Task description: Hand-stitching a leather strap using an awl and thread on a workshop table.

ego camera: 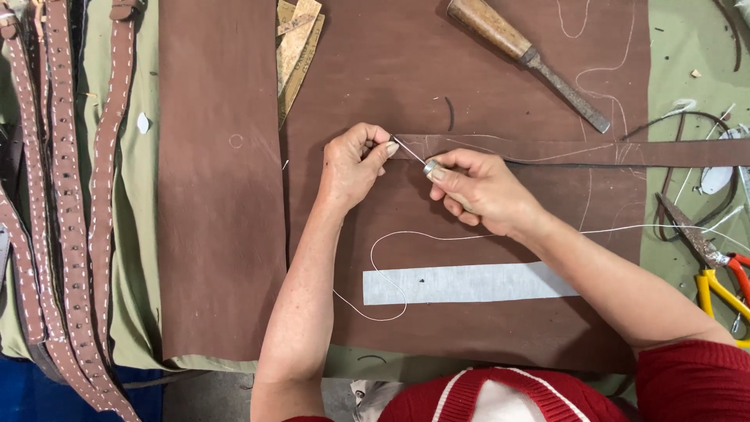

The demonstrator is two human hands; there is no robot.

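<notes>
The strap [562, 151], a long brown leather band, lies across the brown leather sheet [437, 70] from the picture's middle out to 3 o'clock. Its near end sits under the left hand [353, 166], whose thumb and fingers are pinched together on that end. The right hand [480, 190] is closed around an awl [422, 160]; only its thin metal point and metal collar show past the fingers, and the point slants toward 10 o'clock, meeting the strap end right at the left hand's fingertips. The two hands are near each other but not touching.

A white thread [383, 258] loops over the sheet at 6 o'clock from the hands and runs off toward 3 o'clock under the right forearm. A white strip [469, 283] lies flat just below that loop. At 1 o'clock from the hands a wooden-handled chisel [531, 59] rests at a slant on the sheet. Wooden rulers [297, 47] lie at 11 o'clock. Stitched straps [70, 211] hang in a bunch at 9 o'clock over green cloth [141, 234]. Pliers [715, 266] with orange and yellow handles lie at 4 o'clock, off the sheet.
</notes>
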